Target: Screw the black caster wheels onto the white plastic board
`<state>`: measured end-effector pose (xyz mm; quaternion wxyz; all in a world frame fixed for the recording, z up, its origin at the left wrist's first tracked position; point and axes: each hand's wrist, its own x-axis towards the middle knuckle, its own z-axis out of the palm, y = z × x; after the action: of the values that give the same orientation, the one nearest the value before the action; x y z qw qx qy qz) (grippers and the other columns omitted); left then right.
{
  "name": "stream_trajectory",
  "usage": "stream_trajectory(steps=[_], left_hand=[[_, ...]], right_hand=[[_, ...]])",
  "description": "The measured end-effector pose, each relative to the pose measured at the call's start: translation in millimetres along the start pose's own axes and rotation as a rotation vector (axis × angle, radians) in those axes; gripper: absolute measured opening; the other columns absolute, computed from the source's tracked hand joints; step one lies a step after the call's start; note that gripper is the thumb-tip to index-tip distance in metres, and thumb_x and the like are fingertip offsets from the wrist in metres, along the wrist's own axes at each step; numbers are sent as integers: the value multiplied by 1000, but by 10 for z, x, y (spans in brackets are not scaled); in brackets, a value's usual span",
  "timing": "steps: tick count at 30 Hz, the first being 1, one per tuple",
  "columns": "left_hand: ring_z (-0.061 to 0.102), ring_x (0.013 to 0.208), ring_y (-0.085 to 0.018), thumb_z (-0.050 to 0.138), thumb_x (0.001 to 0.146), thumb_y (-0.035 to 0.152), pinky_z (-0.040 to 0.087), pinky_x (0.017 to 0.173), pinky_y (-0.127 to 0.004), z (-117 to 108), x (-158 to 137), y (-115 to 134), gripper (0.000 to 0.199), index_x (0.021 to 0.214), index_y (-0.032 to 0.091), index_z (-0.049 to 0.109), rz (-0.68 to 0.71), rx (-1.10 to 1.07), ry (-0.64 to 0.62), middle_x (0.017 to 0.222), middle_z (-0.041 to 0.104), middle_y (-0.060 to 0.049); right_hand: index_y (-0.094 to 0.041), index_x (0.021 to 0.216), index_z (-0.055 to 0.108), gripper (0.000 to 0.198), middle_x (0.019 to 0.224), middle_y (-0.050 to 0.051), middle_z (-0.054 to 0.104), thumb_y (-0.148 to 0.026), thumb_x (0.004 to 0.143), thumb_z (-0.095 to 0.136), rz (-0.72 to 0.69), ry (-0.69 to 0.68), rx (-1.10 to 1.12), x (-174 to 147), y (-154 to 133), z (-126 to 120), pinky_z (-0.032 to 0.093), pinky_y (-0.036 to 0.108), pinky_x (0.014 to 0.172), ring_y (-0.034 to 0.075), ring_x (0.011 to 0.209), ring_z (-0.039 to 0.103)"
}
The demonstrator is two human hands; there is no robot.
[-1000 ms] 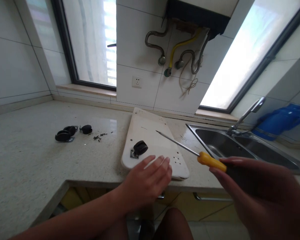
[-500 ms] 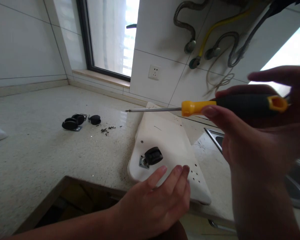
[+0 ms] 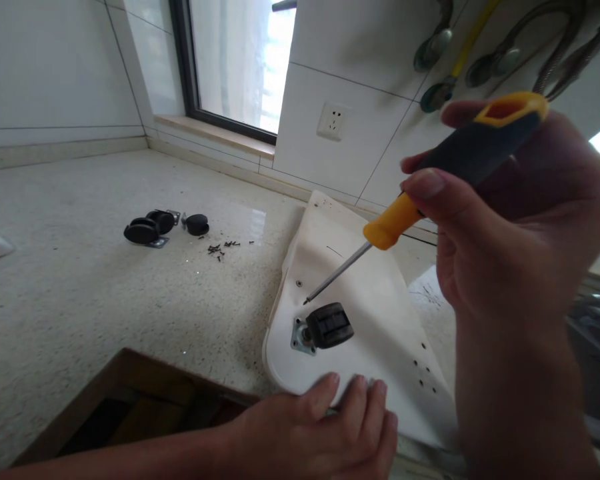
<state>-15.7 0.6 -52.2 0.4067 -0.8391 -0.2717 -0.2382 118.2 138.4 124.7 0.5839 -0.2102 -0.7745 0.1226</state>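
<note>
A screwdriver (image 3: pixel 390 227) with a yellow and dark grey handle is gripped in my right hand (image 3: pixel 520 233). It slants down to the left, and its tip is just above a black caster wheel (image 3: pixel 330 325). A metal plate joins this caster to the rounded corner of a white panel (image 3: pixel 365 280), which has several small holes. My left hand (image 3: pixel 330 427) rests on the panel's near edge, palm down, fingers stretched out and holding nothing. Whether the screwdriver tip touches the panel, I cannot tell.
Loose casters (image 3: pixel 147 228) lie on the speckled counter (image 3: pixel 195 313) at the left, beside several small dark screws (image 3: pixel 220 248). A dark opening (image 3: pixel 145 407) cuts into the counter's front. A wall socket (image 3: pixel 334 121) and hoses are behind.
My right hand has tilted the screwdriver from nearly level to pointing down, bringing its tip near the mounted caster. My left hand stays on the panel's edge. The view has shifted slightly.
</note>
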Motion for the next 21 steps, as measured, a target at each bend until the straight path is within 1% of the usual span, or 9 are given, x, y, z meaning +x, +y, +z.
stream_trajectory(steps=[3,4,6,9,12,15,17,18,21], left_hand=[[66,139,-17,53,115,50,53,108,-25,-16,-12,-4,41,148,38,74,-4,8,-28,153,74,1],[65,139,-17,53,115,50,52,110,-25,-20,-14,-7,41,148,40,74,-3,17,-36,153,74,2],[65,140,-18,52,115,50,51,111,-25,-23,-17,-7,40,148,41,74,-8,28,-36,153,74,3],[65,139,-18,52,115,49,51,110,-25,-2,-23,25,41,147,38,74,-24,4,-25,153,74,1],[66,138,-18,58,114,47,51,110,-26,41,-31,106,39,147,34,76,-59,-30,0,153,74,-2],[66,138,-18,60,114,44,51,111,-28,67,-35,177,38,146,34,76,-125,-23,14,152,75,-2],[66,138,-17,59,115,44,50,111,-29,60,-36,183,38,149,34,74,-111,-6,-9,152,74,-1],[66,138,-16,58,116,44,50,112,-28,50,-35,173,39,150,34,73,-91,1,-18,153,74,-1],[67,138,-15,56,117,44,51,111,-26,15,-28,126,39,151,35,72,-49,14,-37,153,74,-1]], right_hand=[[-29,136,68,46,129,5,77,-49,98,84,34,-130,-131,35,57,-66,72,50,102,29,116,80],[-30,139,67,49,130,5,77,-53,98,83,43,-174,-146,48,73,-89,71,51,105,30,117,80],[-30,140,67,52,132,6,77,-55,98,83,33,-216,-126,66,97,-114,71,50,105,29,118,80],[-25,139,67,51,126,6,78,-50,98,84,-22,-232,-56,61,116,-77,72,46,99,27,115,81],[-21,132,70,46,116,2,79,-37,94,90,-15,-172,87,30,128,18,72,42,97,22,107,81],[-29,119,79,40,122,-3,77,-25,83,96,-7,-73,271,9,154,100,74,38,90,19,96,80],[-34,113,83,37,125,-5,77,-23,81,97,-24,-45,328,7,177,128,74,37,86,19,93,79],[-34,112,84,36,124,-5,77,-22,80,97,-25,-42,336,9,188,137,74,37,85,19,92,78],[-32,112,85,37,109,-4,77,-21,80,98,-10,-60,343,13,208,154,74,34,85,18,92,78]])
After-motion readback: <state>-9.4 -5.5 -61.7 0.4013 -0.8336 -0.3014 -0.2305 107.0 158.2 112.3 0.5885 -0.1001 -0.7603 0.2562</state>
